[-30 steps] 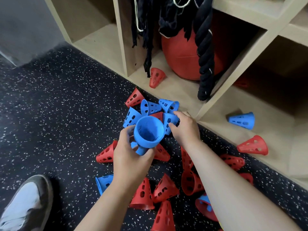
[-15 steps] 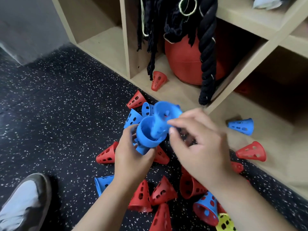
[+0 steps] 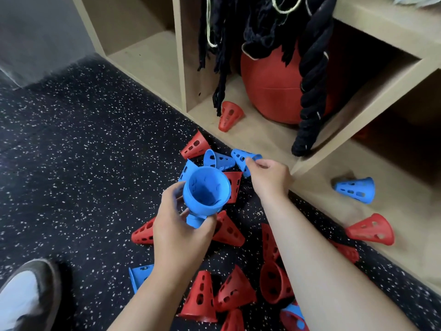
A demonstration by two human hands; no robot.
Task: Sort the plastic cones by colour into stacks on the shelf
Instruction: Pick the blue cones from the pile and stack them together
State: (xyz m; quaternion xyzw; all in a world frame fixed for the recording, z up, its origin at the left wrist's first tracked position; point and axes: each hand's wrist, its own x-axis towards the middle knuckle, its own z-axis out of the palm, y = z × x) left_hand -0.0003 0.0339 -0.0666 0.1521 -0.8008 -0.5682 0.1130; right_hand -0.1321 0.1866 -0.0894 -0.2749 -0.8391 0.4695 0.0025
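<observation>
**Held items.** Nested blue perforated plastic cones (image 3: 206, 189), open mouth turned up toward the camera, narrow end down. The left hand (image 3: 181, 225) grips them round the narrow end, thumb on the near side, fingers curled behind. The count of nested cones cannot be told.

**Item being taken.** Single blue perforated plastic cone (image 3: 241, 158), on its side on the floor, just in front of the shelf edge. The right hand (image 3: 269, 177) pinches its right side between thumb and curled fingers.

**Floor, black speckled rubber (image 3: 83, 151).** Another blue cone (image 3: 219, 160) just left of the pinched one. Loose red perforated plastic cones (image 3: 229, 290) are scattered beneath both forearms.

**Light wooden shelf (image 3: 262, 139).** In the middle compartment, one red cone (image 3: 229, 114) lies beside a large red ball (image 3: 274, 91), with a thick black rope (image 3: 312, 91) hanging in front. In the right compartment, one blue cone (image 3: 355, 189) and one red cone (image 3: 370, 230) lie on their sides, apart.

**Other.** Grey-and-white shoe (image 3: 26, 295), lower left.
</observation>
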